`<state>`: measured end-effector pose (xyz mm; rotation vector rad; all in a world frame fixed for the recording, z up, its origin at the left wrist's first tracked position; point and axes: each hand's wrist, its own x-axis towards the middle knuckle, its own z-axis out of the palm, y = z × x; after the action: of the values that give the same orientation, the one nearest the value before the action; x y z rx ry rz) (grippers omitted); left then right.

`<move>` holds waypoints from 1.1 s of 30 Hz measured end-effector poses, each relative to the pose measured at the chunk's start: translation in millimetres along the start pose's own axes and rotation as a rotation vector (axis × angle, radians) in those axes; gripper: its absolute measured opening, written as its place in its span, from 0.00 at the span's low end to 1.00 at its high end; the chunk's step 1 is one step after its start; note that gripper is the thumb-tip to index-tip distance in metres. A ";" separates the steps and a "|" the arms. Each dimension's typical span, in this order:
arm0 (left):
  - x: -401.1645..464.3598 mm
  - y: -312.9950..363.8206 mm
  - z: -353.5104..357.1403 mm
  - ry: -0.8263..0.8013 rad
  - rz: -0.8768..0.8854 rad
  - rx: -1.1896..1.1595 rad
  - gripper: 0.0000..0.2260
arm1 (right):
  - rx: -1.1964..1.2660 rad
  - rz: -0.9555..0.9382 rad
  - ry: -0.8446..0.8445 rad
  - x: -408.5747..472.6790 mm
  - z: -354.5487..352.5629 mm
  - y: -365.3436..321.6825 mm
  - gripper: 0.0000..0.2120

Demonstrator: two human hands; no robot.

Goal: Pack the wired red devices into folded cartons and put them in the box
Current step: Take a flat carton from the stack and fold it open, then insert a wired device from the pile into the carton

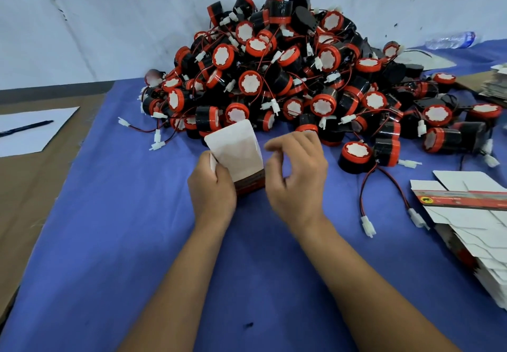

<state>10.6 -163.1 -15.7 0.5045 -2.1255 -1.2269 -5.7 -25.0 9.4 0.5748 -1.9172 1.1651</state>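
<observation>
A person's left hand (212,184) grips a small carton (238,157) upright over a blue cloth (109,242), its white flap standing open. The right hand (295,176) hovers just beside the carton, fingers loosely curled and holding nothing. Behind lies a big heap of red and black devices (288,77) with wires. Flat cartons (466,214) are stacked at the right.

Devices (274,77) red-black, white discs; cloth (123,228) blue; carton (238,154) white, red band.
</observation>
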 end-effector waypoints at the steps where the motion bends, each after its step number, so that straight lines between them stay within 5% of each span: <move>1: -0.2 0.5 -0.3 0.004 -0.007 0.002 0.05 | -0.101 0.114 -0.023 3.6 2.6 11.2 0.08; 4: -2.5 3.7 -1.0 -0.050 -0.024 -0.040 0.08 | -0.524 0.297 -0.348 23.1 11.3 50.1 0.26; 8: -6.0 6.9 -1.5 -0.130 0.011 -0.063 0.11 | -0.595 0.280 -0.677 50.5 12.2 80.3 0.41; 11: -6.8 8.1 -1.5 -0.129 0.017 -0.057 0.12 | -0.649 0.211 -0.633 56.6 17.6 82.1 0.37; 15: -6.4 7.5 -3.8 -0.057 -0.015 -0.026 0.09 | -0.572 0.160 -0.539 65.2 21.3 64.0 0.19; 17: -6.4 8.1 -5.9 -0.045 -0.028 -0.024 0.08 | -0.674 0.075 -0.558 65.0 15.5 61.6 0.22; 21: -5.4 9.7 -9.0 -0.019 -0.051 -0.002 0.08 | -0.520 0.167 -0.946 60.4 5.7 63.5 0.39; 28: 0.3 5.9 -15.0 0.172 -0.142 0.070 0.06 | -0.450 0.078 -0.608 36.3 10.7 63.4 0.29; 33: 8.0 -0.8 -25.2 0.293 -0.238 -0.001 0.05 | -0.342 0.075 -0.892 35.5 26.2 61.9 0.30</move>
<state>22.0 -184.2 -4.4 0.9001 -1.8549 -1.1969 -80.8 -18.0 -0.2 0.9311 -2.8272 0.6116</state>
